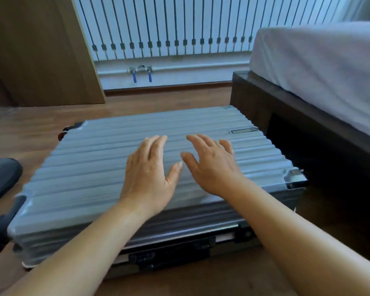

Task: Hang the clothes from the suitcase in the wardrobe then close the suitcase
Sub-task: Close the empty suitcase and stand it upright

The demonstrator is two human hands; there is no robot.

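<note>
Two hands [150, 174] [212, 165], one suitcase [83, 167]

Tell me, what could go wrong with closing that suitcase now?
1. The suitcase lid may not be fully latched: a dark gap shows along the front edge by the latches, so it might pop open when lifted.
2. Both open hands, left hand and right hand, are over the lid's middle; fingers moved to that edge could get pinched.
</note>
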